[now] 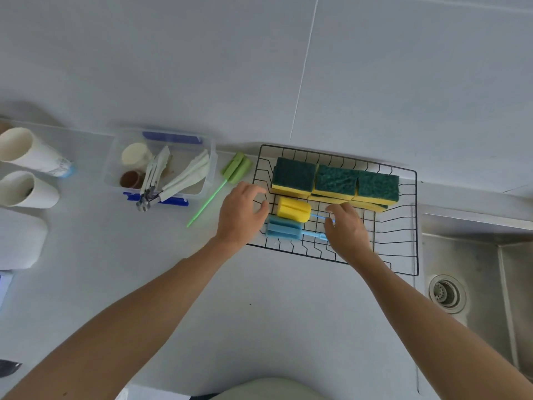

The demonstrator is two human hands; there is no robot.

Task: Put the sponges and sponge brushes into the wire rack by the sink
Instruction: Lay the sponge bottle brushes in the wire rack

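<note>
A black wire rack (403, 215) lies on the counter left of the sink. Several yellow sponges with dark green scrub pads (336, 180) stand in a row along its back. In front of them lie a yellow sponge brush (294, 208) and a blue sponge brush (284, 229), handles pointing right. My right hand (347, 229) rests over those blue handles, fingers curled around them. My left hand (242, 215) hovers at the rack's left edge, fingers apart, holding nothing. A green sponge brush (235, 168) lies on the counter left of the rack.
A clear plastic box (114, 166) with blue clips holds tongs, napkins and small cups. Two paper cups (26, 171) lie at the far left. A steel sink (476, 272) with a drain is at the right. The tiled wall runs behind.
</note>
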